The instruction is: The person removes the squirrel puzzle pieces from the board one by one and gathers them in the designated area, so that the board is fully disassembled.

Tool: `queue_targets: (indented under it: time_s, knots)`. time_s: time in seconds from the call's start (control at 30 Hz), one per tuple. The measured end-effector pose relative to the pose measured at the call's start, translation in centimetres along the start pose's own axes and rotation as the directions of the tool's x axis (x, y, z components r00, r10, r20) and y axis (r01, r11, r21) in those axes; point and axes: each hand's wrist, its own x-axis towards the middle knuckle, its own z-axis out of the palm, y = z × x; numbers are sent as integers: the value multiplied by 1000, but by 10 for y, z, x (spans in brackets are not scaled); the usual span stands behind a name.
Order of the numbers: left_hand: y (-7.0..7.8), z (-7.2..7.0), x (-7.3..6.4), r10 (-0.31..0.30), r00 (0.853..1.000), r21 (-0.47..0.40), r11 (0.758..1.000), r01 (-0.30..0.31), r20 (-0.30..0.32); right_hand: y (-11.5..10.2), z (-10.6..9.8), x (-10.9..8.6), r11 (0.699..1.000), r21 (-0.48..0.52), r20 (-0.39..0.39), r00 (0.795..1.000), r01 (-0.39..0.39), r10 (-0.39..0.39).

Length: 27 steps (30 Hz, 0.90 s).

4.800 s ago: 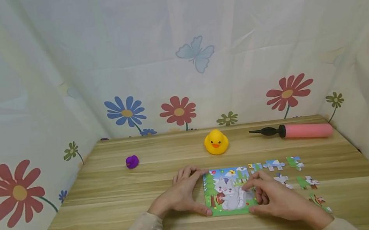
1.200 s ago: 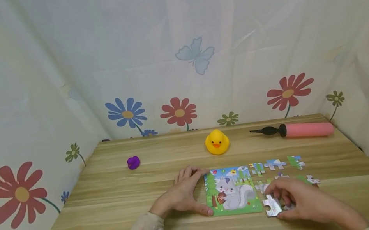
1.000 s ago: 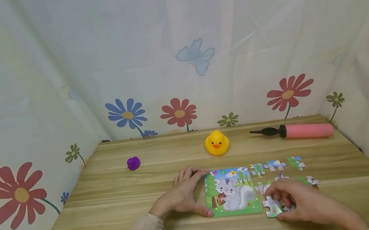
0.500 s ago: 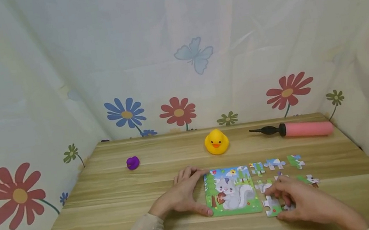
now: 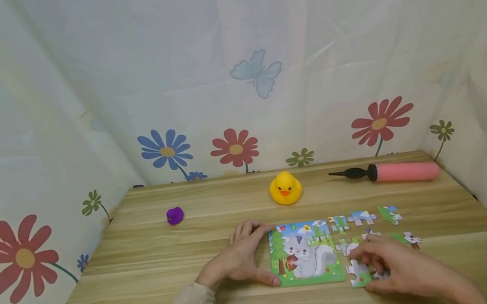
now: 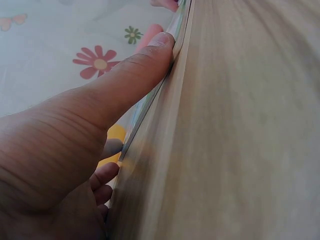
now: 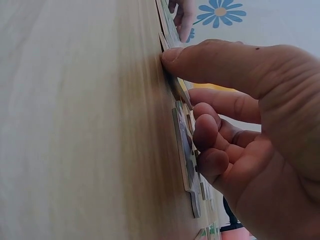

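Observation:
A square board with a grey squirrel picture (image 5: 305, 257) lies flat on the table. My left hand (image 5: 239, 260) rests at its left side, the fingers spread; the index fingertip is at the far corner and the thumb at the near corner. In the left wrist view the thumb (image 6: 135, 75) lies straight along the board's edge. My right hand (image 5: 397, 264) pinches a green and grey jigsaw piece (image 5: 358, 276) between thumb and index finger, just right of the board. The other right fingers are curled, close over another jigsaw piece (image 7: 185, 147).
Several loose jigsaw pieces lie right of the board, among them a blue one (image 5: 362, 217) and a green one (image 5: 390, 214); the right hand hides some. Farther back stand a yellow rubber duck (image 5: 285, 188), a purple duck (image 5: 175, 215) and a pink hand pump (image 5: 405, 171).
My right hand has left the board's right edge, moved right and taken hold of a jigsaw piece, which was tilted shiny and now shows its picture. My left hand has stayed put.

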Motion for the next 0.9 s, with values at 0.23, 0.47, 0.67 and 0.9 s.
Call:
queue_targets:
  time_s: [0.23,0.47,0.67,0.9]
  knots:
    - [1,-1,0,4,1000,-4,1000,-4,6,-2,0,-1,1000,-4,-6,1000,0,0]
    - [-1,-2,0,-2,1000,-4,1000,2,6,-3,-2,-1,1000,-4,-9,1000,-28,28]
    - [-2,-2,-1,1,1000,-10,1000,-1,3,-4,-4,-2,999,30,-38,999,-11,12]
    - [-4,-2,0,13,1000,-8,1000,-13,4,-1,-5,-4,997,-20,-113,990,79,-81]
